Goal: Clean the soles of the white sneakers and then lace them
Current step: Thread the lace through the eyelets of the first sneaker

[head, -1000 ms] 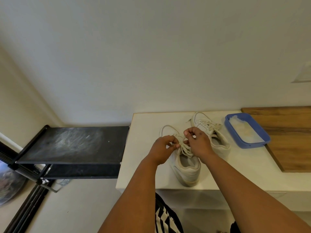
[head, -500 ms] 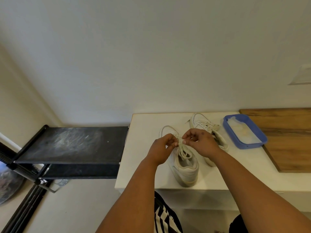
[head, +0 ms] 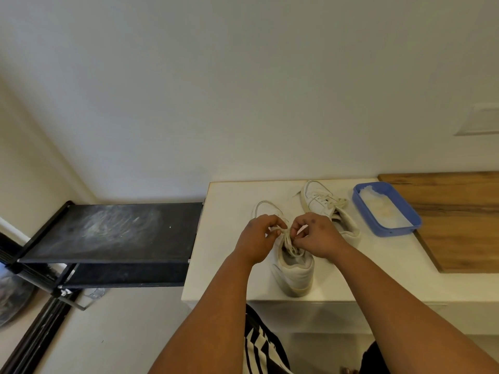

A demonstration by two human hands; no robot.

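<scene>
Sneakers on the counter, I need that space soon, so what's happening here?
A person is lacing the near sneaker on the white counter. The left hand and right hand each pinch the lace above its tongue. The far sneaker sits beside a blue tub, its laces already in.

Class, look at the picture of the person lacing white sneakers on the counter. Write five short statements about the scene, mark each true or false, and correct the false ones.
1. Both hands hold the laces of the nearer sneaker. True: the left hand and the right hand pinch the laces above it.
2. The second sneaker lies inside the blue tray. False: it stands on the white counter, left of the tray.
3. The blue tray rests partly on a wooden board. True.
4. A black shelf rack stands to the right of the counter. False: it is on the left.
5. The nearer sneaker lies sole up. False: it stands upright, its heel toward the person.
</scene>
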